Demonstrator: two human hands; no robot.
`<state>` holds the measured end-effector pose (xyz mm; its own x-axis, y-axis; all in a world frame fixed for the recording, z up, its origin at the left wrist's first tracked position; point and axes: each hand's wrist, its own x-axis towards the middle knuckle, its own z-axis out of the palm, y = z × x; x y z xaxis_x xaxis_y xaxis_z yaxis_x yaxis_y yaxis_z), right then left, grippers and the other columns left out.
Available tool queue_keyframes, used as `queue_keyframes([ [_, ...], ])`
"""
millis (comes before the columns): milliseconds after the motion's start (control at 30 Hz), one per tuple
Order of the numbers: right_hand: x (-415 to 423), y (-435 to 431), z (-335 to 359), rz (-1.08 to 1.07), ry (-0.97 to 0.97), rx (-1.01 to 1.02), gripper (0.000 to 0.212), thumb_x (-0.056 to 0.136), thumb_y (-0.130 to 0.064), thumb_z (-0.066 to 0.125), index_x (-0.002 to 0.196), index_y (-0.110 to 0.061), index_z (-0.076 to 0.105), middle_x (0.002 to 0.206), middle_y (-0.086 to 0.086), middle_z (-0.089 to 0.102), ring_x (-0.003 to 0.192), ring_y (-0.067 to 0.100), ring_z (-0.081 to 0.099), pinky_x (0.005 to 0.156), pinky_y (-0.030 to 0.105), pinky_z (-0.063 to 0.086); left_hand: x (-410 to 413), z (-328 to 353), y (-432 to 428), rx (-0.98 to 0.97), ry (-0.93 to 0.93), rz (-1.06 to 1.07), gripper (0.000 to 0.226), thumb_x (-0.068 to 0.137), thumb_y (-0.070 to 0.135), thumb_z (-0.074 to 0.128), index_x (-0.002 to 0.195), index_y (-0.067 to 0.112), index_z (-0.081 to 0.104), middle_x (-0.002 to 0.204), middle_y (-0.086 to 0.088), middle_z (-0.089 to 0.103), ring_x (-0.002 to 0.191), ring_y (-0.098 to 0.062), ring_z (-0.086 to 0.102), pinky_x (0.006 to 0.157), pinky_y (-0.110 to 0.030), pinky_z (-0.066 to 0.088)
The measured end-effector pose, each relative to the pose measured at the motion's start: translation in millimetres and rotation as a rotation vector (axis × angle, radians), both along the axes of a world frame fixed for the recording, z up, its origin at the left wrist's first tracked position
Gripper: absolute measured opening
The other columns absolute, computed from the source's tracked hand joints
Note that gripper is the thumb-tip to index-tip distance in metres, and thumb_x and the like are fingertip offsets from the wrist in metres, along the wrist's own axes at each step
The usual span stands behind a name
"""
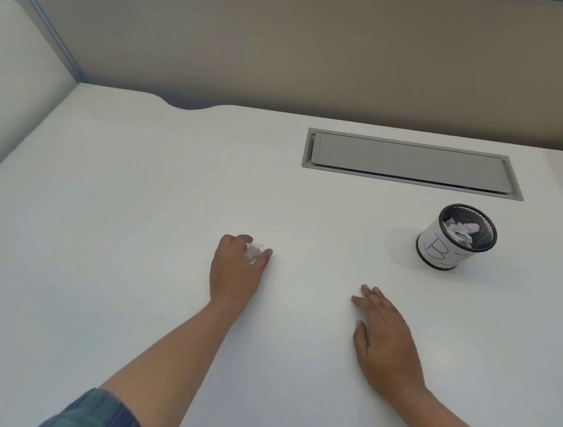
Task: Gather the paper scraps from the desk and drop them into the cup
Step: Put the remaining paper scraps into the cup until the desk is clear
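centrally, a crumpled paper scrap lies within the left hand, whose fingers and thumb curl round it low over the white desk; whether the scrap is lifted off the surface cannot be told. the right hand rests flat on the desk nearer the person, fingers straight and close together, holding nothing. the cup, a dark mesh pot wrapped in white paper with handwritten marks, stands upright well to the right of the held scrap and slightly farther back, with other scraps already heaped inside it. beyond the cup a grey hatch is set flush in the desk, and a beige partition closes the back. the likely hazards follow from this layout. the scrap is light and springy, so a loose hold probably lets it slip out during the long carry to the right. the left hand must cross in front of the body and past the resting right hand, which may clip it. the cup looks light, so a knuckle against its rim could push or tip it and spill what it holds. a release made off-centre, or onto the heap inside, may bounce the scrap back out, and white paper on a white desk is easily overlooked.
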<state>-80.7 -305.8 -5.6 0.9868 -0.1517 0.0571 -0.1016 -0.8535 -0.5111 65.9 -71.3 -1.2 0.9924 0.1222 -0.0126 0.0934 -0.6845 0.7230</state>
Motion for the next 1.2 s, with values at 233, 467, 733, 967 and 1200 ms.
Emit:
queue_keyframes([
  [233, 6.7, -0.3, 9.6, -0.083, 0.085, 0.22, 0.036, 0.09, -0.008, 0.062, 0.124, -0.018, 0.063, 0.139, -0.009, 0.052, 0.139, 0.01, 0.038, 0.113, 0.023, 0.025, -10.5, 13.9, -30.9, -0.189, 0.063, -0.084, 0.019, 0.09, 0.02, 0.069, 0.106, 0.013, 0.075, 0.096, 0.001, 0.075, 0.083, -0.009, 0.068, 0.084, -0.022, 0.05],
  [467, 29.5, -0.9, 53.3, -0.373, 0.1, 1.112, 0.021, 0.092, -0.022, 0.068, 0.112, -0.022, 0.072, 0.103, 0.0, 0.076, 0.096, 0.011, 0.072, 0.084, 0.025, 0.057, -63.8, 43.8, -94.7, -0.666, 0.252, -0.277, 0.015, 0.077, 0.023, 0.082, 0.087, 0.028, 0.072, 0.078, 0.005, 0.078, 0.081, -0.01, 0.074, 0.072, -0.018, 0.054],
  [733, 18.0, -27.5, 70.9, -0.317, 0.14, 1.385, 0.021, 0.08, -0.012, 0.076, 0.1, -0.004, 0.076, 0.098, 0.018, 0.075, 0.095, 0.025, 0.072, 0.079, 0.023, 0.056, -69.7, 55.6, -113.6, -0.771, 0.26, -0.197, 0.042, 0.063, 0.02, 0.093, 0.093, 0.016, 0.063, 0.072, -0.001, 0.075, 0.071, -0.015, 0.072, 0.069, -0.022, 0.055],
  [967, 30.6, -64.6, 88.9, -0.322, 0.09, 0.951, 0.007, 0.078, -0.006, 0.08, 0.082, -0.011, 0.077, 0.079, 0.013, 0.074, 0.069, 0.016, 0.062, 0.061, 0.022, 0.052, -53.2, 39.4, -98.1, -0.415, 0.074, -0.25, 0.027, 0.081, 0.038, 0.078, 0.1, 0.027, 0.063, 0.088, 0.012, 0.071, 0.087, -0.006, 0.066, 0.073, -0.018, 0.051],
  [1200, 77.5, -141.4, 128.3, -0.372, -0.064, 0.419, 0.01, 0.075, -0.02, 0.084, 0.073, -0.021, 0.074, 0.07, -0.006, 0.074, 0.062, 0.008, 0.063, 0.061, 0.018, 0.05, -42.6, -10.9, -24.4, 0.407, -0.151, -0.441, 0.067, 0.091, 0.059, 0.037, 0.129, 0.008, 0.058, 0.142, -0.008, 0.054, 0.134, -0.027, 0.048, 0.113, -0.043, 0.033],
])
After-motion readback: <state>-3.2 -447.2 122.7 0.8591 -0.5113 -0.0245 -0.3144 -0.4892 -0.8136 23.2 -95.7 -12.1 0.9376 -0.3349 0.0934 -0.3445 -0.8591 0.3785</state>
